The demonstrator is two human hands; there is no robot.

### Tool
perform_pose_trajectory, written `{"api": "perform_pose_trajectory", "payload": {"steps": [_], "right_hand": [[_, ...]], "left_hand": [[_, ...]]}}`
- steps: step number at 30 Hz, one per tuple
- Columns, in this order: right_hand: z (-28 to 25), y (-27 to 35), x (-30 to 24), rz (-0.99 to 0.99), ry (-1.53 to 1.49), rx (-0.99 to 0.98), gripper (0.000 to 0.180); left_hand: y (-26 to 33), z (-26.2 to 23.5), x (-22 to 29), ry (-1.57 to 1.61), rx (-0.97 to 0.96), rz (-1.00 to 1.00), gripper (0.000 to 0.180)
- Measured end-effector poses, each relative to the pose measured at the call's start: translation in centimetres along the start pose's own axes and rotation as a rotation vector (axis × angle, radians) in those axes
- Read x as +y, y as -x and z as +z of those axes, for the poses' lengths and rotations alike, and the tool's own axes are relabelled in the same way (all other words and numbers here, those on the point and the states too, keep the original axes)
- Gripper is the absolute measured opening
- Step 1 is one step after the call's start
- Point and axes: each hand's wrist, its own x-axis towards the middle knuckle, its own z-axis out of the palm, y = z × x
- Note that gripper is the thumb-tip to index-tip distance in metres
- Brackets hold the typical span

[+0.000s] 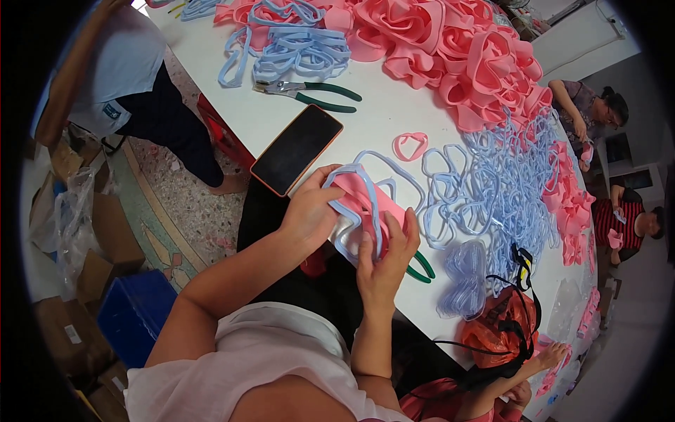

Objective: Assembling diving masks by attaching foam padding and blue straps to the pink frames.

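Note:
Above the near edge of the white table, both my hands hold a pink soft-rubber piece (357, 190) with a light blue edging loop around and across it. My left hand (309, 211) grips its left end, the fingers closed on the pink and blue rim. My right hand (387, 264) pinches its lower right side, thumb on the near face. Part of the piece is hidden behind my fingers. Something clear and shiny shows at its lower left. Green tool handles (422, 267) stick out beyond my right hand. A loose light blue loop (394, 165) lies just behind the piece.
A dark-screened phone (297, 149) and green-handled pliers (309, 91) lie left. Pink pieces (415, 32) heap at the back; tangled blue loops (510, 190) lie right. Clear moulded parts (464, 278) and a red plastic bag (496, 327) are nearer. A person (133, 77) stands left; others work right.

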Motion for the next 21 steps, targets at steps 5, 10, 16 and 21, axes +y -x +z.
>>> {"api": "perform_pose_trajectory", "payload": {"steps": [5,10,16,21], "right_hand": [[-1.9,-1.0,0.9,0.075,-0.128,-0.085,0.042],[-2.3,-1.3,1.1,0.135,-0.111,-0.122,0.043],[-3.6,-2.7,1.3,-0.019,0.048,-0.228,0.041],[-3.6,-2.8,1.7,0.197,-0.199,-0.264,0.037]], "left_hand": [[1.3,-2.9,1.5,-0.732,-0.250,0.351,0.033],[1.5,-3.7,3.0,-1.031,-0.277,0.430,0.032],[0.6,-4.3,4.5,-0.808,-0.307,0.027,0.036],[0.3,-4.5,4.1,-0.447,-0.431,-0.092,0.062]]}}
